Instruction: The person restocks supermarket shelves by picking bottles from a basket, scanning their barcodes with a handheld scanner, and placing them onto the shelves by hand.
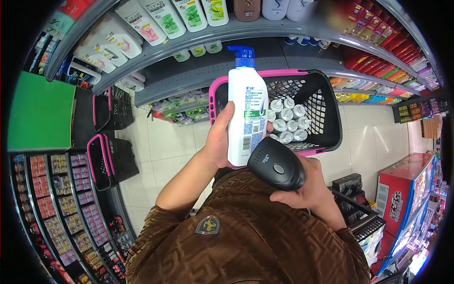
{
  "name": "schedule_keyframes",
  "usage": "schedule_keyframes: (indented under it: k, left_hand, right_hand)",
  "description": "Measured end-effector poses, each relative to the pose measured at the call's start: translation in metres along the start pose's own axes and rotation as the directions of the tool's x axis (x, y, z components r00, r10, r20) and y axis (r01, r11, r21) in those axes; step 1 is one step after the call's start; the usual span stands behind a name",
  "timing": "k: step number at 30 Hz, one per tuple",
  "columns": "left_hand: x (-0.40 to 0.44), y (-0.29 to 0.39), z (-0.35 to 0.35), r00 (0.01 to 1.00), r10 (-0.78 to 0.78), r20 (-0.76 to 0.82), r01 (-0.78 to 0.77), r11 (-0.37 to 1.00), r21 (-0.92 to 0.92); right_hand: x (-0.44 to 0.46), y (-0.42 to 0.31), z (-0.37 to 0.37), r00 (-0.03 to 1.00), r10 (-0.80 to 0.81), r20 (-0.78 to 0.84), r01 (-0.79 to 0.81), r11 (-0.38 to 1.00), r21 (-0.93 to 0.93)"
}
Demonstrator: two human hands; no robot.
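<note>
While the left hand (pixel 220 137) holds a white pump bottle (pixel 248 118) upright near the centre of the frame, its fingers wrapped round the side with the thumb along the left edge, the right hand (pixel 312 187) grips a black handheld scanner (pixel 276 163) just below, fingers closed about its body and its head touching or very near the bottle's lower right corner. The bottle has a blue pump top (pixel 243 56), and its printed label, with a barcode low down, faces up at the wearer. Behind it, a black basket (pixel 331 118) with a pink rim sits at the centre right, holding a cluster of bottles with clear tops (pixel 286 118). Pale floor tiles (pixel 165 137) show on both sides of the basket. Across the top of the frame curve grey shelves (pixel 189 35), lined with white and green bottles (pixel 163 21) towards the upper left and red packages (pixel 378 28) towards the upper right; a lower level at the right carries rows of colourful goods (pixel 369 87). At the left are a green panel (pixel 42 111) and, beside it, more black baskets with pink handles (pixel 111 161). Racks of small packets (pixel 59 208) fill the lower left, and a red cabinet (pixel 402 194) stands at the lower right. The wearer's brown patterned jacket (pixel 246 232) covers the bottom centre.
</note>
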State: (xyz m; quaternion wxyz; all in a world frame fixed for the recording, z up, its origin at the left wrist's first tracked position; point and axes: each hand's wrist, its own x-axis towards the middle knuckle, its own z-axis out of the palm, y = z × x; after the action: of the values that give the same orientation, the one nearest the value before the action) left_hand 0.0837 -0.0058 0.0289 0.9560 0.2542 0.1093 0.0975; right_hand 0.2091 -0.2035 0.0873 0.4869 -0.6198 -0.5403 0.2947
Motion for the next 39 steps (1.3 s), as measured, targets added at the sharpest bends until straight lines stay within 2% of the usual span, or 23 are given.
schedule_keyframes:
  k: [7, 9, 11, 13, 14, 16, 17, 19, 20, 22, 26, 28, 29, 30, 32, 33, 34, 39]
  left_hand:
    - [0.002, 0.001, -0.001, 0.999, -0.011, -0.037, 0.013, 0.999, 0.053]
    - [0.0, 0.003, -0.003, 1.0, -0.004, -0.031, 0.005, 0.999, 0.035]
    - [-0.001, 0.005, -0.003, 1.0, 0.008, -0.021, -0.008, 1.0, 0.013]
    - [-0.006, 0.004, -0.001, 0.992, 0.094, -0.084, -0.084, 0.99, 0.114]
    - [-0.01, 0.001, -0.005, 0.986, 0.112, -0.121, -0.092, 0.984, 0.154]
    - [-0.014, 0.001, -0.012, 0.979, 0.128, -0.161, -0.104, 0.983, 0.151]
    - [-0.016, 0.001, -0.012, 0.975, 0.145, -0.167, -0.12, 0.982, 0.149]
    - [-0.021, 0.0, -0.01, 0.895, 0.296, -0.334, -0.208, 0.939, 0.273]
    - [-0.024, -0.001, -0.012, 0.887, 0.31, -0.343, -0.223, 0.936, 0.271]
    - [-0.03, -0.001, -0.021, 0.84, 0.433, -0.328, -0.29, 0.868, 0.403]
    - [-0.054, 0.015, -0.034, 0.844, 0.444, -0.302, -0.329, 0.871, 0.364]
    - [-0.07, 0.029, -0.042, 0.842, 0.466, -0.271, -0.334, 0.846, 0.416]
    - [-0.078, 0.035, -0.047, 0.851, 0.447, -0.276, -0.243, 0.801, 0.546]
    - [-0.087, 0.04, -0.054, 0.857, 0.424, -0.293, -0.141, 0.739, 0.659]
    - [-0.096, 0.036, -0.078, 0.817, 0.481, -0.318, -0.181, 0.738, 0.65]
    - [-0.101, 0.037, -0.085, 0.784, 0.467, -0.409, -0.201, 0.814, 0.545]
    - [-0.107, 0.04, -0.091, 0.752, 0.439, -0.492, -0.229, 0.874, 0.429]
    - [-0.137, 0.073, -0.142, 0.669, 0.383, -0.637, -0.262, 0.924, 0.28]
  right_hand:
    - [0.003, 0.003, 0.002, 1.0, -0.022, 0.009, 0.022, 0.997, -0.069]
    - [0.003, 0.002, 0.003, 0.998, 0.07, 0.006, -0.07, 0.997, 0.039]
    - [0.0, 0.012, 0.008, 0.996, 0.073, -0.06, -0.066, 0.992, 0.108]
    - [0.004, 0.013, 0.013, 0.983, 0.115, -0.14, -0.07, 0.955, 0.288]
    - [0.006, 0.015, 0.017, 0.986, 0.109, -0.128, -0.069, 0.957, 0.283]
    - [0.01, 0.024, 0.028, 0.931, 0.315, -0.183, -0.246, 0.915, 0.32]
    - [0.016, 0.026, 0.035, 0.917, 0.345, -0.201, -0.267, 0.904, 0.335]
    - [0.026, 0.036, 0.052, 0.918, 0.352, -0.181, -0.277, 0.898, 0.342]
    - [0.031, 0.039, 0.06, 0.914, 0.366, -0.177, -0.288, 0.89, 0.353]
    - [0.045, 0.039, 0.076, 0.93, 0.335, -0.15, -0.269, 0.901, 0.342]
    - [0.066, 0.033, 0.096, 0.92, 0.373, -0.118, -0.285, 0.845, 0.454]
    - [0.078, 0.042, 0.102, 0.945, 0.298, -0.135, -0.228, 0.896, 0.381]
    - [0.084, 0.037, 0.102, 0.963, 0.235, -0.133, -0.21, 0.961, 0.179]
    - [0.086, 0.041, 0.11, 0.97, 0.218, -0.107, -0.197, 0.964, 0.18]
    - [0.09, 0.051, 0.129, 0.946, 0.31, -0.097, -0.298, 0.947, 0.118]
    - [0.098, 0.034, 0.135, 0.959, 0.278, -0.049, -0.281, 0.958, -0.061]
    - [0.104, 0.03, 0.148, 0.979, 0.195, -0.053, -0.201, 0.966, -0.162]
    - [0.144, 0.031, 0.2, 0.98, 0.19, 0.062, -0.175, 0.965, -0.194]
